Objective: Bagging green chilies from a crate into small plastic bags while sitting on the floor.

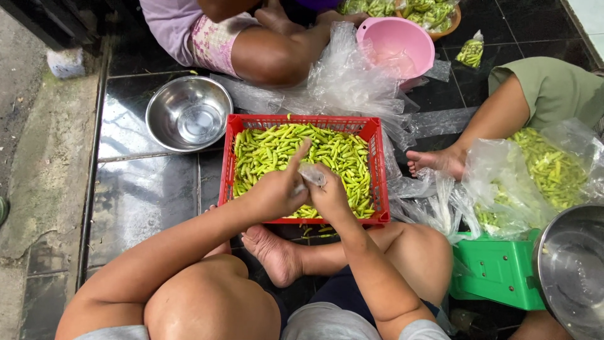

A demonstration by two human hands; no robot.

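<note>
- Clearly, both hands meet over the red crate [375, 165] of green chillies [270, 151], so that anything that slips falls back into it.
- The left hand [275, 192] pinches one edge of a small clear plastic bag [312, 173], with the forefinger lifted.
- The right hand [329, 194] grips the bag from the other side; the bag sits between both grips.
- Beyond the grip lies a steel bowl [189, 113]; further off, a pink basin [396, 44].
</note>
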